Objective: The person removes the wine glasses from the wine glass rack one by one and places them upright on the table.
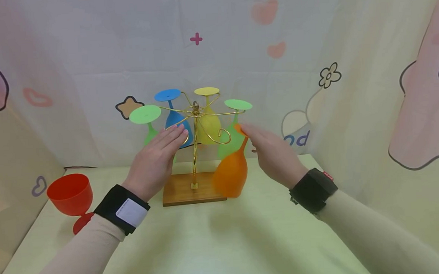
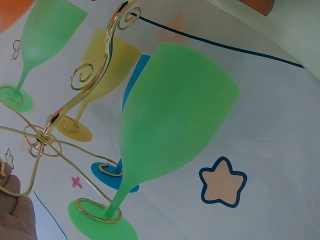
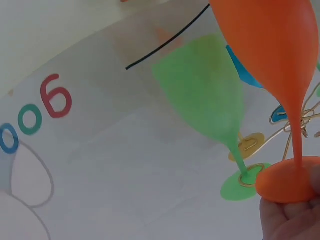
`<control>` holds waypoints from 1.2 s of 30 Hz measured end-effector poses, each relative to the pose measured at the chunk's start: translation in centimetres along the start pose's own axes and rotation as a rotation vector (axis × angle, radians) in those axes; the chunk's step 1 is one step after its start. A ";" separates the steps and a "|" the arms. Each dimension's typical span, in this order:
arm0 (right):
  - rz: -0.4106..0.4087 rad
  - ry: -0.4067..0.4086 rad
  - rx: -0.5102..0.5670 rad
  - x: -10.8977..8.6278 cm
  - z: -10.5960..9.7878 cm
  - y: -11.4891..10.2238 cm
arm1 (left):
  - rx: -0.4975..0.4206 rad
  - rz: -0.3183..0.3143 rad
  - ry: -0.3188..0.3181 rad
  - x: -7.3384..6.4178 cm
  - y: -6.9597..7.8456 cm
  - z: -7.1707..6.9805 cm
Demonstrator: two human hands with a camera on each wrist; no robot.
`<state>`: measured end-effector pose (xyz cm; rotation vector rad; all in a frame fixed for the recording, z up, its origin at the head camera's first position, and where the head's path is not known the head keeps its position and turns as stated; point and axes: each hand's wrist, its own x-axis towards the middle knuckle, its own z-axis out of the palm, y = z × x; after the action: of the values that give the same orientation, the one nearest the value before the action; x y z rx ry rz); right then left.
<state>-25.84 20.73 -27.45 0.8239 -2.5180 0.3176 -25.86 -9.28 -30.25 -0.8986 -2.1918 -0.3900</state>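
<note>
A gold wire glass rack point(image 1: 194, 155) on a wooden base point(image 1: 185, 193) holds several wine glasses upside down by their feet. They are a green glass point(image 2: 175, 110) on the left, a blue glass point(image 1: 171, 117), a yellow glass point(image 1: 209, 123) and another green glass point(image 3: 205, 95) on the right. My left hand point(image 1: 154, 160) grips a front wire arm of the rack near its curled end; its thumb is hidden. My right hand point(image 1: 277, 154) holds an orange wine glass point(image 1: 232, 172) by its foot, bowl downward, beside the front right arm.
A red wine glass point(image 1: 72, 196) stands upright on the pale table point(image 1: 196, 255) at the left, near my left forearm. A patterned curtain point(image 1: 97, 56) hangs close behind the rack and along both sides.
</note>
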 end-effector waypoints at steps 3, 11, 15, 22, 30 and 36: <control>0.070 0.016 0.057 -1.7 1.0 0.3 | 0.006 -0.003 -0.008 0.0 0.0 0.0; 0.468 -0.028 0.430 -6.3 6.8 1.6 | -0.004 -0.024 -0.025 -0.3 0.0 -0.2; 0.689 -0.090 0.672 -8.0 10.4 2.0 | 0.004 -0.027 -0.056 -0.6 -0.2 -0.1; 0.887 -0.216 1.138 -9.7 14.4 0.8 | -0.010 -0.005 -0.100 -1.6 -0.3 -0.7; 0.884 -0.320 1.517 -10.4 16.0 -1.5 | -0.036 0.126 -0.185 -4.9 2.7 -0.9; 0.899 -0.357 1.558 -10.5 16.3 -2.6 | -0.093 0.269 -0.255 -6.6 5.5 0.6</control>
<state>-22.71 18.13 -46.57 0.0053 -2.3778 2.7565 -19.03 -8.26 -35.46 -1.3393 -2.2520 -0.2593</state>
